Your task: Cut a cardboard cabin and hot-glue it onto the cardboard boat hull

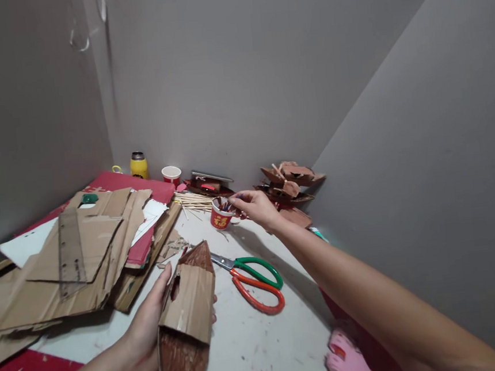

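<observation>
My left hand (149,327) is wrapped round a cardboard boat (187,312) with a brown-painted hull and a bare cardboard cabin that has a hole in its side. The boat points away from me, low in the middle of the head view. My right hand (253,207) reaches to a red and white paper cup (220,218) with yellow lettering, its fingers pinched at the cup's right rim. What those fingers hold is too small to make out. Scissors (256,283) with green and orange handles lie to the right of the boat.
Cardboard sheets (56,277) with a clear ruler (70,247) on top lie at the left. Behind stand a yellow bottle (139,165), another cup (171,175) and thin sticks (194,201). More cardboard boats (293,182) are by the wall; a pink tool (348,358) is near the front right.
</observation>
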